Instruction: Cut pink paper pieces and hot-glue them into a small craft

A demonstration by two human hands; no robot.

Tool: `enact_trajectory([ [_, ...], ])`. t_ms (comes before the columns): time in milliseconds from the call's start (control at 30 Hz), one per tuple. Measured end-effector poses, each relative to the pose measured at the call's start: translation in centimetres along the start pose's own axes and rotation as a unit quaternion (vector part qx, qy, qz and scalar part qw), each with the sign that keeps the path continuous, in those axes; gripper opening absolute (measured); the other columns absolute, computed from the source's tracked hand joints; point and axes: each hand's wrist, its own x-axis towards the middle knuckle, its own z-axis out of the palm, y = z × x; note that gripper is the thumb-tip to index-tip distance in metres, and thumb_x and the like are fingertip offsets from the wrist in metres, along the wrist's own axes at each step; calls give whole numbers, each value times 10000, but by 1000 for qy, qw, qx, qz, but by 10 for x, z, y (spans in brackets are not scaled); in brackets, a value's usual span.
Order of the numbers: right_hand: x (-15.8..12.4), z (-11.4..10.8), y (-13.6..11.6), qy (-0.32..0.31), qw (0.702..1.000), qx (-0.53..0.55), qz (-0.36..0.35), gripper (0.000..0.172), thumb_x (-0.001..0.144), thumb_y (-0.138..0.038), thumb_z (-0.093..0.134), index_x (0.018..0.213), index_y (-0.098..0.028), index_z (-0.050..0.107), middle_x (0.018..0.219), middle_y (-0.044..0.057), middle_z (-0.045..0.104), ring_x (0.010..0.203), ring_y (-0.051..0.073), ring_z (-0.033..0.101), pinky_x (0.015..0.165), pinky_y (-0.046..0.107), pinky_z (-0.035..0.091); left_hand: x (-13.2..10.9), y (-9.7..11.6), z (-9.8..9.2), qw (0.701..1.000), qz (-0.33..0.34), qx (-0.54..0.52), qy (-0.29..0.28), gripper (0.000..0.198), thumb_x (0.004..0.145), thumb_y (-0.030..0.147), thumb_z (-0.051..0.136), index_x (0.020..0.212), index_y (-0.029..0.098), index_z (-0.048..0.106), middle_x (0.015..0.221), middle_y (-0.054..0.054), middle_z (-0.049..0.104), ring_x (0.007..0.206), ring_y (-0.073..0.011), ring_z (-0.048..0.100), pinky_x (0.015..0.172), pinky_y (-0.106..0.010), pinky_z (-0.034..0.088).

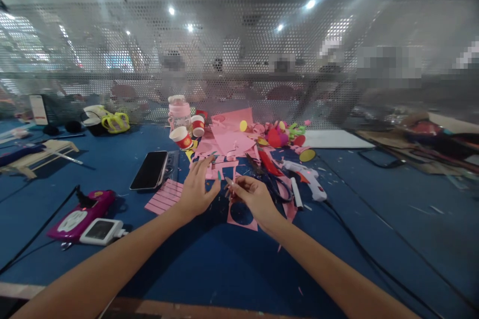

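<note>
Over the blue table, my left hand [198,187] reaches towards scraps of pink paper [224,163], its thumb apart from the stretched fingers. I see nothing held in it. Close by on the right, my right hand [254,198] has its fingers curled with thumb and forefinger together; anything pinched there is too small to make out. Partly beneath this hand lies a pink sheet with a round hole [247,225]. Pink paper marked with dark lines [164,196] lies by my left wrist. Dark-handled scissors [286,194] rest to the right of my right hand.
A white glue gun [314,187] with a trailing cord lies right. Left are a phone [149,170], a purple power strip [78,217] and a white plugged-in device [102,231]. Paper cups [181,138], a pink bottle [180,112] and colourful craft pieces [279,137] stand behind.
</note>
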Motion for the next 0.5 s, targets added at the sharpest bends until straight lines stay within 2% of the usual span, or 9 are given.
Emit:
enact_trajectory([
  [100, -1, 1, 0, 8, 1000, -7, 3, 271, 594, -384, 694, 669, -154, 572, 570, -21, 583, 491, 92, 554, 521, 240, 495, 1, 0, 3, 999, -16, 44, 11, 404, 804, 241, 442, 1199, 159, 450, 1131, -109, 565, 1040, -226, 492, 918, -378, 354],
  [267, -1, 3, -1, 10, 1000, -8, 2, 272, 599, -375, 691, 689, -144, 579, 587, -12, 595, 496, 88, 554, 524, 236, 494, 2, 0, 1, 996, -81, 46, -8, 351, 837, 287, 411, 1144, 171, 536, 943, -106, 658, 823, -202, 599, 745, -308, 438],
  [433, 0, 3, 0, 10, 1000, -9, -3, 262, 598, -369, 691, 678, -141, 589, 556, -20, 585, 480, 87, 548, 513, 237, 491, 4, 0, 2, 987, -147, -25, -54, 354, 819, 276, 452, 1145, 175, 544, 776, -75, 688, 678, -183, 630, 672, -286, 456],
  [500, 0, 3, 1, 13, 1000, -7, -2, 269, 586, -371, 699, 678, -142, 590, 559, -16, 592, 478, 92, 551, 506, 242, 492, 5, -2, 4, 980, -170, -86, -57, 338, 803, 248, 473, 1122, 176, 559, 775, -62, 691, 691, -178, 637, 682, -286, 470],
])
